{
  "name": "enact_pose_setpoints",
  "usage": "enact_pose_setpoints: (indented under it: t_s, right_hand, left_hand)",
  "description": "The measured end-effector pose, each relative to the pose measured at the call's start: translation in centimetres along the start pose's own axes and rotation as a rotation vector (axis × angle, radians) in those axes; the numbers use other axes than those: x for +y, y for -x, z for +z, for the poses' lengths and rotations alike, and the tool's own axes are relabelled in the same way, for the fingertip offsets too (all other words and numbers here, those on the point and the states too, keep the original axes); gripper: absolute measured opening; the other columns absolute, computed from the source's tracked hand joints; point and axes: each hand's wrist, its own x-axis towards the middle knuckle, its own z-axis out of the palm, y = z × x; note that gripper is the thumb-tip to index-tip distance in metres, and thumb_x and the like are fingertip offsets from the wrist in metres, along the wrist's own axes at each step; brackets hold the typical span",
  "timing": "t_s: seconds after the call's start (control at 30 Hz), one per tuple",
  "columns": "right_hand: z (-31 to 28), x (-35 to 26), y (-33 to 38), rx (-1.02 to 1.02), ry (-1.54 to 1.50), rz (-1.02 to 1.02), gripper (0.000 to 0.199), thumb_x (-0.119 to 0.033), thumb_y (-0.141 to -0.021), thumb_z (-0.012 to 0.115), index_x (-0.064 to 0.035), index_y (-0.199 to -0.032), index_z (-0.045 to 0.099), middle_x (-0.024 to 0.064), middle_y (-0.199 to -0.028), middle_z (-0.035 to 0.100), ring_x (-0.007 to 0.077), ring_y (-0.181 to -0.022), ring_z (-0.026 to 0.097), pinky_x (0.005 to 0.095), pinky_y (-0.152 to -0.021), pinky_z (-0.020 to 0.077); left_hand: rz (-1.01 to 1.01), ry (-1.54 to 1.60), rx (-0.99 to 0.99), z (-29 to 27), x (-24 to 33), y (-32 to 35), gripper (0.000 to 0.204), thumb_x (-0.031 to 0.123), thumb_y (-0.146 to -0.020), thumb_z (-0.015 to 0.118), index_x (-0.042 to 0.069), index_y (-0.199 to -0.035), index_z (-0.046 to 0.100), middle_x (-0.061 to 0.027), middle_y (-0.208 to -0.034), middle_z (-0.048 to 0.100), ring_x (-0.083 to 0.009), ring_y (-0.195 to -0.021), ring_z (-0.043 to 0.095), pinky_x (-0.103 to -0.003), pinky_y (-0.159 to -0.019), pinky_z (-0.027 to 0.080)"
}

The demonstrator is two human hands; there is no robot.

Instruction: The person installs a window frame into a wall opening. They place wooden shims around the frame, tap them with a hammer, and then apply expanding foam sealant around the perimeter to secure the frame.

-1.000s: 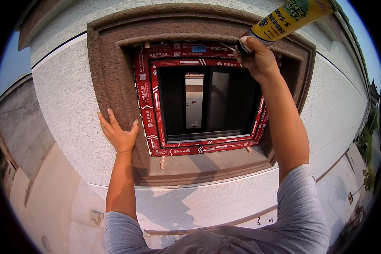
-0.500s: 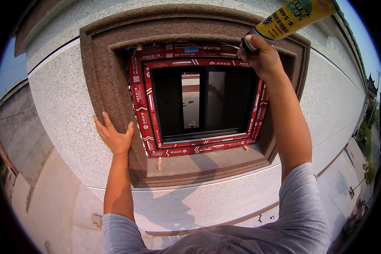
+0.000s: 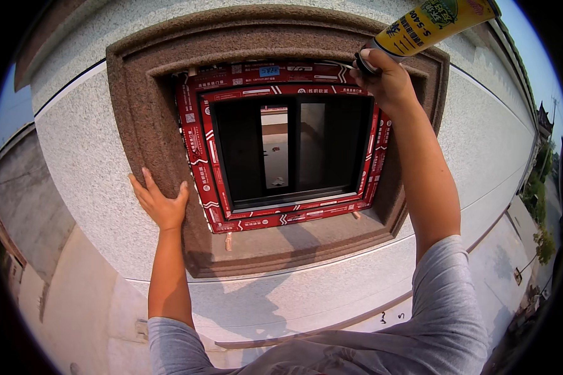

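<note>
My right hand [image 3: 386, 78] is wrapped around the black nozzle end of a yellow foam spray can [image 3: 428, 28], which tilts up to the right. A thin pale tube [image 3: 341, 63] runs left from that hand along the top gap, between the window frame and its surround; its tip is hard to make out. The black sliding window [image 3: 294, 150] sits in a frame covered with red printed film [image 3: 206, 169]. Fingers spread, my left hand [image 3: 162, 203] lies against the left side of the brown stone surround [image 3: 134, 112] and holds nothing.
White speckled wall [image 3: 75, 137] spreads around the surround. Small wooden wedges [image 3: 229, 241] stick out under the frame onto the sill [image 3: 281, 240]. Pale paving [image 3: 75, 281] lies below left; plants [image 3: 544, 244] stand at the far right.
The window and surround sit slightly farther left in view, along with my left hand. Relative to the frame, my right hand and the foam can have shifted a little to the right.
</note>
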Motion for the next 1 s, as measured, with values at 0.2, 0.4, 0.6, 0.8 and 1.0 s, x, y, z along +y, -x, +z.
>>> enact_pose_setpoints:
  t_s: [0.2, 0.4, 0.6, 0.8, 1.0]
  right_hand:
    - [-1.9, -0.2, -0.9, 0.026, 0.076, 0.015, 0.035, -0.024, -0.091, 0.083, -0.006, -0.114, 0.065, 0.0092, -0.098, 0.071, 0.026, -0.087, 0.074, 0.0374, -0.073, 0.057]
    - [-2.7, 0.3, -1.2, 0.042, 0.067, 0.026, 0.036, -0.025, -0.09, 0.083, -0.0044, -0.114, 0.065, 0.0093, -0.097, 0.071, 0.0261, -0.086, 0.074, 0.0368, -0.072, 0.0575]
    - [-3.4, -1.2, -0.3, 0.056, 0.088, -0.011, 0.041, -0.026, -0.089, 0.084, -0.0041, -0.118, 0.064, 0.0092, -0.101, 0.071, 0.0261, -0.087, 0.074, 0.0357, -0.074, 0.0592]
    - [-5.9, -1.3, -1.6, 0.089, 0.132, 0.012, 0.039, -0.023, -0.09, 0.084, -0.0046, -0.119, 0.064, 0.0083, -0.101, 0.07, 0.0256, -0.088, 0.074, 0.0359, -0.074, 0.0601]
    - [-6.7, -0.4, -1.8, 0.11, 0.12, 0.014, 0.038, -0.024, -0.092, 0.083, -0.0047, -0.119, 0.065, 0.0084, -0.104, 0.071, 0.0258, -0.091, 0.074, 0.0372, -0.076, 0.0615]
  left_hand:
    - [0.0, 0.006, 0.001, -0.2, 0.4, -0.2, 0.114, 0.043, -0.078, 0.092, 0.012, -0.171, 0.034, -0.0336, -0.175, 0.021, -0.0563, -0.158, 0.029, -0.066, -0.126, 0.033]
    - [-0.01, 0.002, -0.008, -0.2, 0.6, -0.2, 0.114, 0.041, -0.078, 0.093, 0.011, -0.17, 0.034, -0.0329, -0.175, 0.02, -0.0561, -0.158, 0.028, -0.065, -0.126, 0.033]
    - [-0.023, 0.012, -0.014, -0.4, 0.5, -0.2, 0.115, 0.041, -0.077, 0.093, 0.012, -0.171, 0.033, -0.0313, -0.175, 0.02, -0.0548, -0.159, 0.027, -0.066, -0.126, 0.032]
    - [-0.051, -0.023, -0.029, -0.3, 0.6, -0.2, 0.115, 0.041, -0.077, 0.093, 0.012, -0.17, 0.033, -0.0307, -0.175, 0.021, -0.0545, -0.159, 0.027, -0.066, -0.126, 0.032]
    - [-0.033, -0.011, -0.022, -0.3, 0.8, -0.3, 0.115, 0.041, -0.076, 0.094, 0.011, -0.17, 0.034, -0.0314, -0.175, 0.021, -0.0549, -0.159, 0.027, -0.066, -0.126, 0.032]
